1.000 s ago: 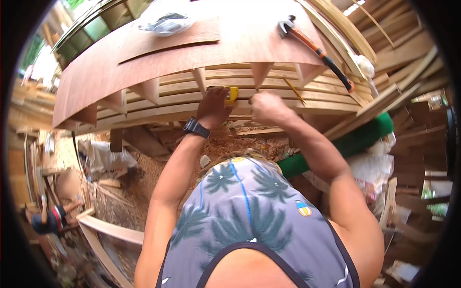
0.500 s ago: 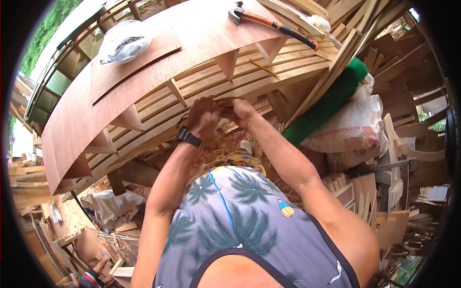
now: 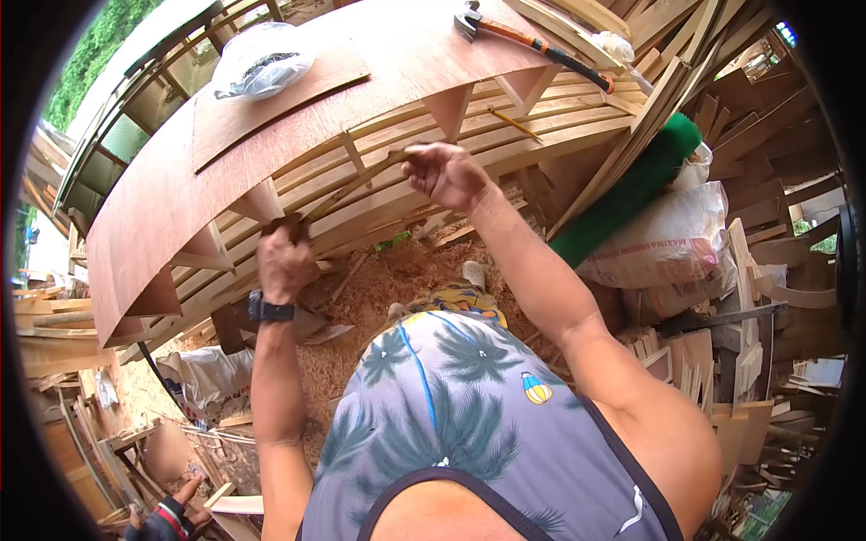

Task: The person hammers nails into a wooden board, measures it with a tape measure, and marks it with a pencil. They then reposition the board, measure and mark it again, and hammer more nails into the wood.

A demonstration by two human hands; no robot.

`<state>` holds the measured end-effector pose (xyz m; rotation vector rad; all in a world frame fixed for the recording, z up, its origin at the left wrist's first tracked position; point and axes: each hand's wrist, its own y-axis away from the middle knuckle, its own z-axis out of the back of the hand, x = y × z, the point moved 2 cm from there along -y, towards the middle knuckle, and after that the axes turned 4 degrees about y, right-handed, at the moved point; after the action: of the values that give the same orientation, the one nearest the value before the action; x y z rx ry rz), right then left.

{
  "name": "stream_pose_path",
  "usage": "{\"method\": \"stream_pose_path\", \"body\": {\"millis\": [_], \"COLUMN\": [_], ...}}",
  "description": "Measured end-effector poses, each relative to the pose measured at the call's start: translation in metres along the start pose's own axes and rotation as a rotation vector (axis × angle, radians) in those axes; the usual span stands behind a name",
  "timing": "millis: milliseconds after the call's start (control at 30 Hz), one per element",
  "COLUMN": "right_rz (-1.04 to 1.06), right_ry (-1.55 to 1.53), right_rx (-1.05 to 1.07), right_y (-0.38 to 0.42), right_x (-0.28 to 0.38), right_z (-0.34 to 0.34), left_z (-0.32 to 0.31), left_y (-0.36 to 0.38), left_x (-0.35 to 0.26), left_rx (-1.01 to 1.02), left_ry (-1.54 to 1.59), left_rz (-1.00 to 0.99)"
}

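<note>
A thin yellowish-brown strip (image 3: 354, 187), like a measuring tape, is stretched between my hands over the slatted wooden frame (image 3: 397, 203). My left hand (image 3: 287, 263), with a black watch on its wrist, is closed round the strip's lower left end, where a small brown thing shows above the fingers. Its upper right end is pinched in my right hand (image 3: 448, 178), close to the front edge of the curved plywood sheet (image 3: 144, 234). A pencil (image 3: 516, 125) lies on the slats to the right of my right hand.
On the plywood lie a hammer (image 3: 532, 43), a flat board (image 3: 271, 113) and a plastic bag (image 3: 263, 61). A green roll (image 3: 631, 194) and a white sack (image 3: 663, 234) are at right. Another person's arm (image 3: 185, 494) shows at lower left.
My hands, close together before, have moved apart, the left one down and to the left. The strip now shows stretched between them. The view has shifted slightly.
</note>
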<state>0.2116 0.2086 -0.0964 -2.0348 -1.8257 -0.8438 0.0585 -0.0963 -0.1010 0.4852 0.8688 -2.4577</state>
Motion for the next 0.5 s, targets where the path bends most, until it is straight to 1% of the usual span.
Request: {"method": "stream_pose_path", "body": {"millis": [33, 67, 100, 133, 167, 200, 233, 267, 300, 367, 400, 433, 500], "right_rz": [0.057, 0.081, 0.105, 0.118, 0.121, 0.164, 0.208, 0.238, 0.241, 0.263, 0.256, 0.256, 0.298], "right_ry": [-0.033, -0.105, -0.177, -0.223, -0.226, -0.269, -0.310, -0.331, -0.332, -0.328, -0.354, -0.355, -0.335], "right_rx": [0.019, -0.006, -0.032, -0.036, -0.038, -0.058, -0.076, -0.086, -0.085, -0.131, -0.090, -0.091, -0.141], "right_y": [-0.005, -0.011, -0.016, -0.019, -0.022, -0.024, -0.026, -0.028, -0.031, -0.037, -0.037, -0.038, -0.039], "right_x": [0.012, 0.022, 0.032, 0.039, 0.045, 0.051, 0.056, 0.059, 0.059, 0.056, 0.053, 0.052, 0.050], "right_z": [0.004, 0.010, 0.015, 0.022, 0.027, 0.032, 0.035, 0.037, 0.039, 0.043, 0.042, 0.042, 0.043], "left_z": [0.025, 0.042, 0.060, 0.078, 0.094, 0.109, 0.123, 0.135, 0.142, 0.148, 0.151, 0.152, 0.153], "left_y": [0.000, 0.005, 0.012, 0.017, 0.025, 0.036, 0.041, 0.047, 0.046, 0.045, 0.043, 0.041, 0.035], "left_x": [-0.005, 0.003, 0.008, 0.013, 0.026, 0.052, 0.062, 0.071, 0.069, 0.067, 0.060, 0.057, 0.052], "left_rx": [0.037, -0.067, -0.119, -0.200, -0.228, -0.213, -0.239, -0.315, -0.390, -0.380, -0.370, -0.368, -0.413], "left_ry": [0.014, -0.089, -0.067, -0.121, -0.126, -0.160, -0.309, -0.315, -0.320, -0.349, -0.379, -0.379, -0.415], "left_rz": [0.272, 0.178, 0.297, 0.223, 0.201, 0.263, 0.221, 0.171, 0.120, 0.100, 0.083, 0.084, 0.012]}}
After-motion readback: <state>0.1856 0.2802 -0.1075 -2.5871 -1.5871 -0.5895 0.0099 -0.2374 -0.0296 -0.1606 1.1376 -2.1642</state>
